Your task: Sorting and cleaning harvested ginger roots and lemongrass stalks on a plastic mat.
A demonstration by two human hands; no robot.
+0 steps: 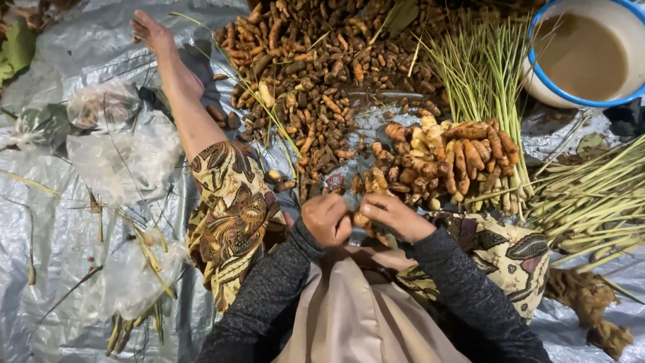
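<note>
Where the seated person's dark grey knitted sleeves meet over a beige cloth lap, the left hand [325,219] and the right hand [395,216] come together, and the fingers of both are closed on a small orange-brown turmeric root [361,219] held between them, just above the lap. Both hands touch the root; how much of it lies hidden inside the left fist cannot be told.

Beside the hands, a brown-and-cream patterned batik cloth [232,215] covers the legs. One bare leg stretches away to the left, its foot [152,32] resting on the crinkled silver-grey plastic sheet [60,228] that covers the ground.

Just beyond the right hand lies a small heap of cleaned, bright orange turmeric roots [447,158], touching the base of a bundle of pale green lemongrass stalks [484,74]. More stalks of the same kind [591,195] fan out at the right edge.

To the left, clear crumpled plastic bags [124,151] rest on the sheet among loose stalk trimmings.

Farther off, a large dark brown pile of unwashed roots [316,67] fills the upper middle of the view. At the far right corner stands a white enamel basin with a blue rim [537,84], holding muddy brown water.
</note>
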